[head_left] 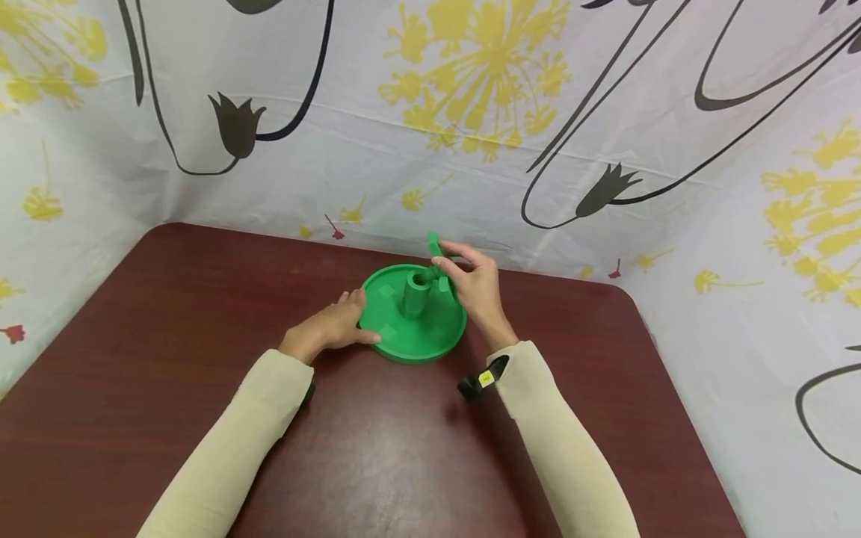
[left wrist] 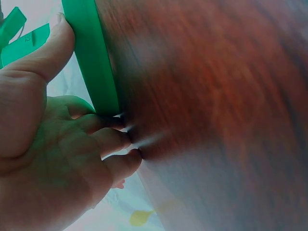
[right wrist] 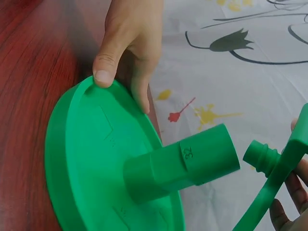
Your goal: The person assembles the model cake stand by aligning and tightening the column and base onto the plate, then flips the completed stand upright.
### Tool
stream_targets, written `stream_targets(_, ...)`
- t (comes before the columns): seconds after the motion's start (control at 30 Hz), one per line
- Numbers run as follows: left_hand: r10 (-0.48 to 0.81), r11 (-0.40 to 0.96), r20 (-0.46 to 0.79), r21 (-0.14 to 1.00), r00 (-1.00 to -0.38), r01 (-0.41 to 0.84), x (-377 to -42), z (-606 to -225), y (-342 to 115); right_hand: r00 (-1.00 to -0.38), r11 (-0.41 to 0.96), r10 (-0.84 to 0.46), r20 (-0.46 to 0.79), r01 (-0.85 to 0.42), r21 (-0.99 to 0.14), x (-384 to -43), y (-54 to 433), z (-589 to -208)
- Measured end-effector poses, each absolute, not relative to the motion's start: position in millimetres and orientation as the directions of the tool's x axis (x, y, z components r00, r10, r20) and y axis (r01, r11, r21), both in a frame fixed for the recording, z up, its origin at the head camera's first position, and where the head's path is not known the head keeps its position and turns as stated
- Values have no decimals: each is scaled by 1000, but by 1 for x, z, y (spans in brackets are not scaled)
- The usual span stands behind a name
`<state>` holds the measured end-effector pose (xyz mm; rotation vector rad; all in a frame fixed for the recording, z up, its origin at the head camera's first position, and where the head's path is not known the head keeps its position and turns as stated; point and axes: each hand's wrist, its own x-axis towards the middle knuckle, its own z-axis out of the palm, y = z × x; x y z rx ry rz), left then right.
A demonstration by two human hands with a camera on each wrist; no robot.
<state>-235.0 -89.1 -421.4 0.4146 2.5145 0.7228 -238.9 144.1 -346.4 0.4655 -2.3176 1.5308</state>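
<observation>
A round green tray-like base (head_left: 412, 348) with a raised rim lies on the table, and a hollow upright post (right wrist: 192, 161) marked "32" stands at its middle. My left hand (head_left: 334, 323) rests against the base's left rim, its thumb and extended fingers spread along the edge. In the left wrist view, its fingertips (left wrist: 130, 161) reach down to the tabletop. My right hand (head_left: 479, 291) pinches a green plastic arm (right wrist: 272, 192) with a short threaded stub (right wrist: 261, 157). In the right wrist view, this stub points at the post's open top, with a small gap between them.
The dark red-brown table (head_left: 377, 448) extends around the base. Close behind it hangs a white sheet (head_left: 323, 179) printed with flowers, which continues along both sides. A black strap with a small camera (head_left: 477, 382) is on the right wrist.
</observation>
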Motion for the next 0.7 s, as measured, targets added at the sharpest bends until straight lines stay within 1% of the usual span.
stream_targets(0.2, 411, 812, -375, 565, -831, 146, -237, -421, -88, -894, 395, -202, 399, -447, -802, -240, 139, -342)
stream_targets(0.33, 410, 813, -382, 564, -828, 142, -237, -423, -86, -882, 431, -291, 371, -467, -772, -255, 147, -363)
stream_targets(0.43, 412, 814, -380, 562, -828, 147, -237, -423, -86, -855, 480, -344, 388, -515, -710, -267, 150, -379)
stream_targets(0.7, 413, 811, -368, 565, -833, 153, -238, -423, -89, -764, 574, -460, 452, -645, -505, -267, 140, -377)
